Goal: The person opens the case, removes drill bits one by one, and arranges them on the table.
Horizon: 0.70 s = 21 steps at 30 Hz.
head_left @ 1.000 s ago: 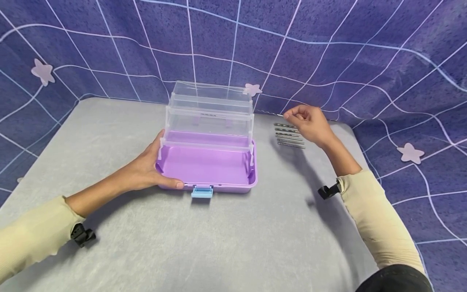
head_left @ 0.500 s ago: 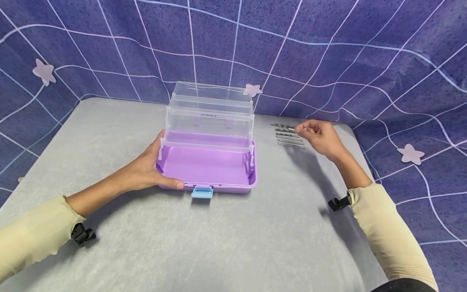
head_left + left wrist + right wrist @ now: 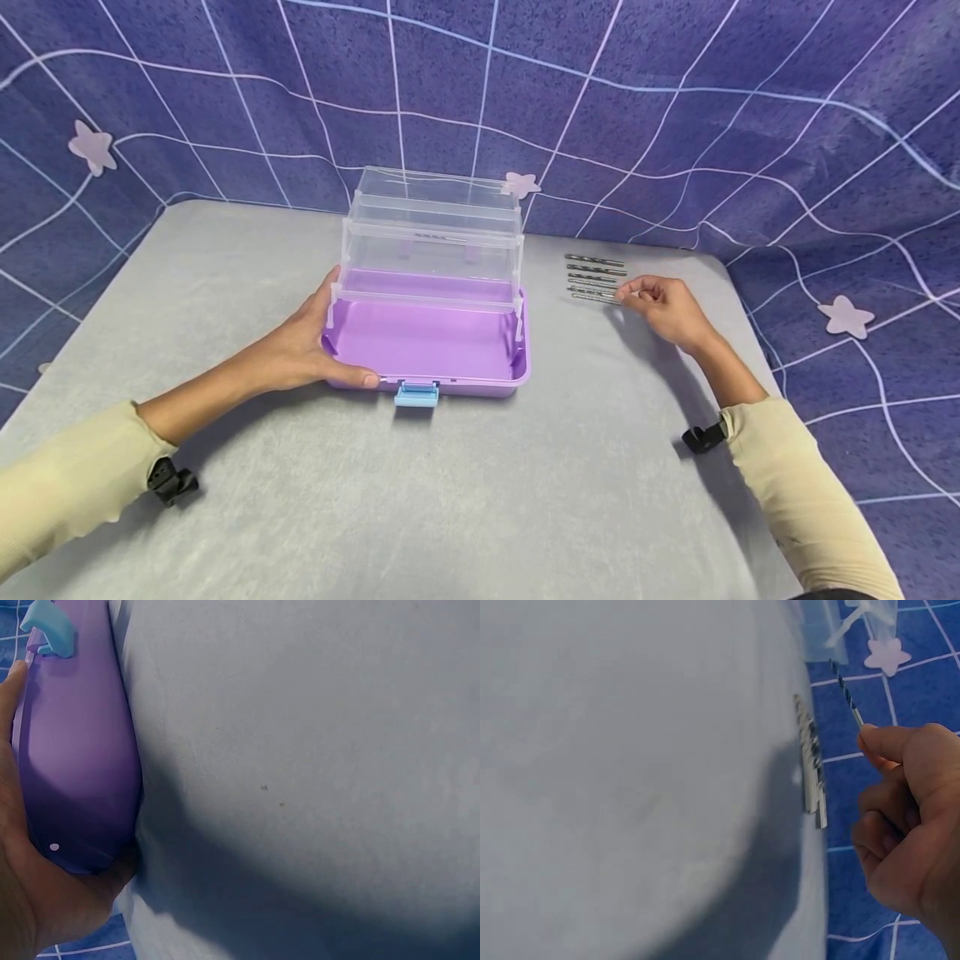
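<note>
A purple toolbox (image 3: 420,346) stands on the table with its clear tiered trays (image 3: 431,242) raised at the back. My left hand (image 3: 303,350) grips the box's left end, thumb along the front rim; in the left wrist view, fingers reach under that end. A light blue latch (image 3: 416,394) hangs at the front. My right hand (image 3: 667,312) pinches a slim drill bit (image 3: 846,691) between thumb and forefinger, just over a row of drill bits (image 3: 594,267) to the right of the box. One drill bit (image 3: 442,239) shows through the clear trays.
The grey tabletop (image 3: 450,500) spreads in front of the box. A purple-blue cloth (image 3: 637,108) with pale lines and stars hangs behind and at both sides. A black wrist mount (image 3: 703,437) sits on the right sleeve.
My right hand has come from the far edge toward me, carrying the pinched drill bit down along the row to its nearer end. The left hand and the box hold still.
</note>
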Available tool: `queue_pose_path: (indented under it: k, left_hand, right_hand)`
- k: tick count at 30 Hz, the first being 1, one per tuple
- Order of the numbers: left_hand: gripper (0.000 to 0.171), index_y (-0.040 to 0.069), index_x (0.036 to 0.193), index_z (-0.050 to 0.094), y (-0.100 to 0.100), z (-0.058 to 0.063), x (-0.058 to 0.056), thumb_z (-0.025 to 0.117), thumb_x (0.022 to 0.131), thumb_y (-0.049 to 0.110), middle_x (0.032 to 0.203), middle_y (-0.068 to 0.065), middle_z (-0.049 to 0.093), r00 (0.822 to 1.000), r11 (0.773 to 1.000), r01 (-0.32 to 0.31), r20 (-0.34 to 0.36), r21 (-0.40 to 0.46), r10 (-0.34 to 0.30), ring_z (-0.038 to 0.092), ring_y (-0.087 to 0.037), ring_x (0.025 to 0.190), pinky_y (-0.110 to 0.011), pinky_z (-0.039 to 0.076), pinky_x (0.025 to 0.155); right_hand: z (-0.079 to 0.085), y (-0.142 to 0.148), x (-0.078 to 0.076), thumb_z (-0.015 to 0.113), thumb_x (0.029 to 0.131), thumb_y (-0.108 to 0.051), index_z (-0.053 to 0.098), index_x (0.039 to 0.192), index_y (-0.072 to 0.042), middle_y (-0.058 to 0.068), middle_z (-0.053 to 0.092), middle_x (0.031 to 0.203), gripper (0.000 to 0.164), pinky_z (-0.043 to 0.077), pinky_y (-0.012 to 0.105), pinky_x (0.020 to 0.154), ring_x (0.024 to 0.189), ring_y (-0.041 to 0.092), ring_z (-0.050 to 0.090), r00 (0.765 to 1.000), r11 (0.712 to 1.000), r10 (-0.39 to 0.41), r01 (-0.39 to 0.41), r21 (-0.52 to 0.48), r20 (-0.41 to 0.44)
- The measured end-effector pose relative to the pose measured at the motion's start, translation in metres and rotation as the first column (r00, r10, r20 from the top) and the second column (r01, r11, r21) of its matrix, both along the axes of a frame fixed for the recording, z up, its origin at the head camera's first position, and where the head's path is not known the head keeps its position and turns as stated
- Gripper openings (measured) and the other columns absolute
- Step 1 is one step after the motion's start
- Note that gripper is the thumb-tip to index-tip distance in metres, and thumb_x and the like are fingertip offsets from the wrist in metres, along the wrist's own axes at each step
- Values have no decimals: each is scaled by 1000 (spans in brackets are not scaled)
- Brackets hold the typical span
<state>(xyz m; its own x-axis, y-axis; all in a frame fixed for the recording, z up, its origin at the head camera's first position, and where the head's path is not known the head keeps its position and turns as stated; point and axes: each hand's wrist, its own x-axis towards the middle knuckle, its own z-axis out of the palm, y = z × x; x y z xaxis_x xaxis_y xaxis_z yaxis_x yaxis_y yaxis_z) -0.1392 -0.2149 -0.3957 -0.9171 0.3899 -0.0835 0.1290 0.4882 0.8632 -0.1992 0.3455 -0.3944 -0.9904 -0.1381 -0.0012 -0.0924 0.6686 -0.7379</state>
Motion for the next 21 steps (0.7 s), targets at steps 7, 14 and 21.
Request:
queue_pose_path:
  k: [7, 14, 21]
  left_hand:
    - [166, 35, 182, -7, 0, 0, 0, 113, 67, 29, 176, -11, 38, 1000, 1000, 1, 8, 3, -1, 61, -37, 143, -66, 44, 127]
    - [167, 35, 181, -10, 0, 0, -1, 113, 68, 29, 180, -15, 33, 1000, 1000, 5, 9, -8, -5, 56, -38, 148, -69, 39, 130]
    - [167, 32, 182, -10, -1, 0, 0, 112, 68, 29, 180, -16, 33, 1000, 1000, 16, -2, -12, -16, 54, -39, 149, -72, 37, 130]
  right_hand:
    - [-15, 11, 2, 75, 110, -25, 82, 115, -2, -16, 40, 64, 25, 29, 23, 51, 56, 0, 34, 1000, 999, 3, -4, 43, 16]
    - [-26, 19, 1, 76, 109, -22, 83, 116, 0, -14, 38, 63, 25, 30, 25, 53, 57, 1, 34, 1000, 999, -17, 17, 48, 3]
    - [-31, 22, 0, 79, 107, -23, 85, 115, -2, -13, 40, 63, 23, 32, 27, 57, 59, 3, 35, 999, 998, -37, 37, 57, -10]
